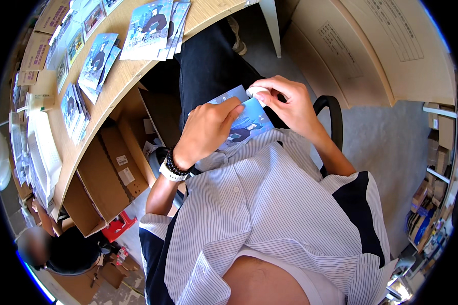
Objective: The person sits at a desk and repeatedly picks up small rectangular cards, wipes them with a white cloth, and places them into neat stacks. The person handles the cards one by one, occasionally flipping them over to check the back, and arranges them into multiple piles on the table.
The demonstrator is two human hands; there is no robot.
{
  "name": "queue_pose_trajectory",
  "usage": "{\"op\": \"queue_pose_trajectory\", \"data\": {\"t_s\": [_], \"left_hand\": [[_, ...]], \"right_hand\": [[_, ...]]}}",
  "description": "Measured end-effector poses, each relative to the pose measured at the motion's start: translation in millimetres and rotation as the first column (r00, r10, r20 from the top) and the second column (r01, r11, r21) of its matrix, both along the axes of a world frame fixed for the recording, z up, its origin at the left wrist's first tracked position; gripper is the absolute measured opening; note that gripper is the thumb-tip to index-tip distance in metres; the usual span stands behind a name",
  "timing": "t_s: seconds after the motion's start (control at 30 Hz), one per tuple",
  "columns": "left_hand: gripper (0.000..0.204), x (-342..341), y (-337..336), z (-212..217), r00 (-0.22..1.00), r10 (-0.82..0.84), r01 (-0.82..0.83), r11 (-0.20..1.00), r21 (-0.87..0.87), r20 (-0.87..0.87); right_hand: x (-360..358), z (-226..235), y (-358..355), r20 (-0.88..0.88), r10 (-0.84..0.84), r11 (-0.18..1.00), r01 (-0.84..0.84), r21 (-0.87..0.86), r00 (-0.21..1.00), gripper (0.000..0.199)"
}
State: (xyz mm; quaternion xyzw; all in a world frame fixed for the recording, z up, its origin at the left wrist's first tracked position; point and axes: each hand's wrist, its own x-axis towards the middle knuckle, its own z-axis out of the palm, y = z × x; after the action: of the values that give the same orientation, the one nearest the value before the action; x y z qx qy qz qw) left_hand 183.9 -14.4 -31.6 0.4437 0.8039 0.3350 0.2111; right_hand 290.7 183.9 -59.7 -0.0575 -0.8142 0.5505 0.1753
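Card (252, 126): Held picture side up above the lap, left fingers on one side, right fingers at the far edge; partly covered by the left hand.

Left hand (207, 127): Clamped with the fingers on the card, thumb and forefinger over its blue picture.

Right hand (289, 100): Closed at thumb and forefinger in a pinch on a small white piece, to the right of the left fingers.

White piece (255, 91): Set between the right fingertips at the card's far edge; too small to identify, exact contact hard to tell.

Edge work: Best done, by the look of it, with the left fingers close to the pinch, firm enough to stop bending but light on the print. Advisable to move the right fingers in small, level strokes; likely to crease the corner if tugged.

Desk (201, 23): Seen well ahead and left of the fingers, with card stacks (146, 31) spread along it.

Carton (112, 175): Placed open below the desk, left of the left fingers.
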Motion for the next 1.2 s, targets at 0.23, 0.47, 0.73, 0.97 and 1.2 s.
{"op": "queue_pose_trajectory", "data": {"t_s": [0.23,0.47,0.73,0.97,1.2], "left_hand": [[0.019,-3,3,9,0.999,0.025,-0.027,0.999,0.039,0.042],[0.016,-3,3,8,0.999,0.040,-0.041,0.996,0.078,0.014],[0.014,-2,-1,8,0.968,0.247,-0.234,0.946,0.224,-0.035],[0.039,-119,-47,57,0.780,0.609,-0.521,0.761,0.387,-0.146],[0.036,-220,-21,44,0.621,0.580,-0.397,0.812,0.427,-0.527]], "right_hand": [[-5,4,2,-0.106,-0.079,0.995,0.072,-0.071,0.991,0.019],[-3,14,1,-0.059,-0.011,0.998,0.015,0.067,0.998,0.021],[6,26,2,0.028,0.040,0.996,-0.042,0.083,0.999,0.021],[29,-16,4,0.145,0.130,0.987,-0.142,0.073,0.981,0.016],[6,-12,12,0.126,0.021,0.998,-0.028,0.054,0.992,0.018]]}}
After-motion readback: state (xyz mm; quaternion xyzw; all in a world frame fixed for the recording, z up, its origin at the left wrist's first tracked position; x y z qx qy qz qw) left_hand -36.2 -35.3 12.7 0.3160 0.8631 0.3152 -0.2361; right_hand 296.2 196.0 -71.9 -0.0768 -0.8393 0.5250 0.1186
